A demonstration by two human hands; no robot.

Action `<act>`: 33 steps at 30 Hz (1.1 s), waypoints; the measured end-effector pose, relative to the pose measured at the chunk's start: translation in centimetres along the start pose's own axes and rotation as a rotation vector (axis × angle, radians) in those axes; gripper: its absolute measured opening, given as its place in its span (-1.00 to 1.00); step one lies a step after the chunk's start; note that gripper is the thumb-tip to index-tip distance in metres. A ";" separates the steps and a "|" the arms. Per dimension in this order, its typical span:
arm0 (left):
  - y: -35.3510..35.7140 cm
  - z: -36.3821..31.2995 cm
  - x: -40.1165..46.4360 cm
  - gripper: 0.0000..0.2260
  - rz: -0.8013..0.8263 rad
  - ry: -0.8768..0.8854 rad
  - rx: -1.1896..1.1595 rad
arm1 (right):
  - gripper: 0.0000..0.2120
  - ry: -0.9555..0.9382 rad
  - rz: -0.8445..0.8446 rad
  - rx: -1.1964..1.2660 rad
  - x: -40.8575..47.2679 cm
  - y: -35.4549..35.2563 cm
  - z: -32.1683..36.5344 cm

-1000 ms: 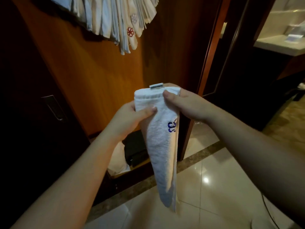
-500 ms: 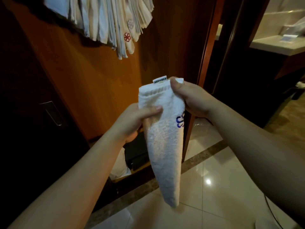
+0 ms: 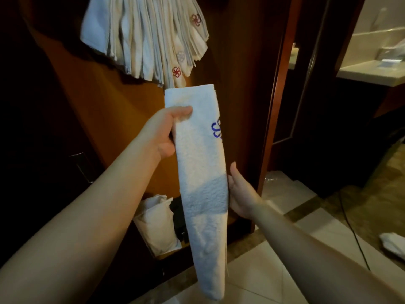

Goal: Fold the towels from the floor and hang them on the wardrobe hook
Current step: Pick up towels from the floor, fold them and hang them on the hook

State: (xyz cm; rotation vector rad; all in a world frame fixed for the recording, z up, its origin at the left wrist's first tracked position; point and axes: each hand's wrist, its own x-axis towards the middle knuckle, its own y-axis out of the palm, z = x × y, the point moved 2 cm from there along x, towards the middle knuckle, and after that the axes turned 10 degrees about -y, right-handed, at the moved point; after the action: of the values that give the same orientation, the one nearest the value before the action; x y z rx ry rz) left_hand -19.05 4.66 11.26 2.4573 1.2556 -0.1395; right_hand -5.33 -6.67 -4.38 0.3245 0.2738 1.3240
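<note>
A white towel (image 3: 201, 163) with a blue embroidered mark hangs long and narrow, folded lengthwise, in front of the wooden wardrobe (image 3: 105, 110). My left hand (image 3: 163, 133) grips it near the top, thumb across the front. My right hand (image 3: 240, 195) is at the towel's right edge about halfway down, its fingers behind the cloth and thumb up beside it. Several folded white towels (image 3: 149, 40) with red marks hang bunched at the top of the wardrobe panel; the hook itself is hidden. Another crumpled white towel (image 3: 393, 244) lies on the tiled floor at the right.
A white bag (image 3: 155, 222) and a dark object sit in the wardrobe's low open compartment. A dark door frame (image 3: 278, 95) stands to the right, with a bathroom counter (image 3: 372, 73) beyond. A thin black cable (image 3: 352, 229) runs across the glossy tiled floor.
My right hand let go of the towel's top and dropped to its middle right edge. The left hand lifted the towel higher toward the hanging bunch, and the towel now hangs longer.
</note>
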 end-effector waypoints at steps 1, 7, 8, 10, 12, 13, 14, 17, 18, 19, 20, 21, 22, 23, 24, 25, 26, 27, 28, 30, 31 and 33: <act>-0.2 -0.4 0.1 -0.66 -0.016 0.000 0.000 | -0.44 -0.040 -0.009 -0.045 -0.3 0.2 -0.3; -0.6 -2.5 0.2 -0.60 -0.055 0.024 -0.003 | -0.36 -0.327 -0.084 -0.229 -1.2 0.5 -1.7; -0.6 -2.7 0.2 -0.61 -0.054 0.029 -0.002 | -0.39 -0.352 -0.088 -0.256 -1.2 0.7 -1.8; -0.5 -3.1 0.1 -0.65 -0.041 0.039 0.005 | -0.51 -0.361 -0.088 -0.340 -1.0 1.1 -1.5; -0.5 -3.3 0.0 -0.67 -0.020 0.050 0.006 | -0.51 -0.349 -0.080 -0.369 -0.5 1.0 -1.2; -0.4 -3.4 -0.1 -0.68 -0.009 0.054 0.010 | -0.48 -0.342 -0.075 -0.363 -0.2 0.8 -1.1; -0.3 -3.5 -0.1 -0.67 0.002 0.058 0.020 | -0.48 -0.340 -0.067 -0.364 -0.1 0.7 -0.8; -0.2 -3.9 -0.4 -0.60 0.029 0.074 0.083 | -0.68 -0.367 -0.035 -0.432 -0.3 0.7 0.0; -0.1 -4.2 -0.5 -0.59 0.040 0.083 0.110 | -0.74 -0.375 -0.032 -0.449 -0.4 0.6 0.3; -0.1 -4.5 -0.6 -0.59 0.048 0.097 0.135 | -0.78 -0.384 -0.035 -0.460 -0.5 0.5 0.6; -0.1 -4.8 -0.7 -0.59 0.050 0.113 0.152 | -0.81 -0.397 -0.040 -0.466 -0.5 0.4 0.9; -0.1 -5.1 -0.8 -0.59 0.052 0.128 0.158 | -0.82 -0.413 -0.044 -0.466 -0.6 0.3 1.2; -0.2 -5.3 -0.9 -0.59 0.053 0.141 0.155 | -0.80 -0.434 -0.052 -0.456 -0.6 0.2 1.5; -0.2 -5.5 -1.0 -0.59 0.055 0.151 0.150 | -0.77 -0.453 -0.066 -0.430 -0.6 0.3 1.8; -0.2 -5.7 -1.1 -0.60 0.056 0.158 0.144 | -0.73 -0.472 -0.087 -0.407 -0.7 0.3 2.1; -0.2 -5.9 -1.1 -0.60 0.060 0.163 0.135 | -0.73 -0.493 -0.115 -0.400 -0.7 0.3 2.3; -0.2 -6.0 -1.2 -0.61 0.066 0.166 0.126 | -0.73 -0.513 -0.154 -0.410 -0.7 0.3 2.6; -0.2 -6.2 -1.2 -0.62 0.069 0.170 0.120 | -0.74 -0.531 -0.185 -0.433 -0.7 0.2 2.9; -0.2 -6.4 -1.1 -0.63 0.071 0.175 0.117 | -0.70 -0.532 -0.184 -0.448 -0.7 0.1 3.3; 0.1 -6.7 -1.0 -0.65 0.074 0.186 0.099 | -0.38 -0.466 -0.086 -0.453 -0.5 -0.2 3.8; 0.2 -6.8 -1.0 -0.66 0.078 0.190 0.078 | -0.15 -0.382 -0.012 -0.446 -0.4 -0.4 4.1; 0.5 -7.3 -0.6 -0.67 0.085 0.189 0.028 | 0.05 -0.155 0.177 -0.413 -0.3 -0.7 4.9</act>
State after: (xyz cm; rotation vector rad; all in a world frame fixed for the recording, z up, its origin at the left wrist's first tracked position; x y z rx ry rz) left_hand -19.60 6.67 18.25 2.5930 1.2285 0.1000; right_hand -2.96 -7.49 -0.13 0.1011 -0.1635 1.4838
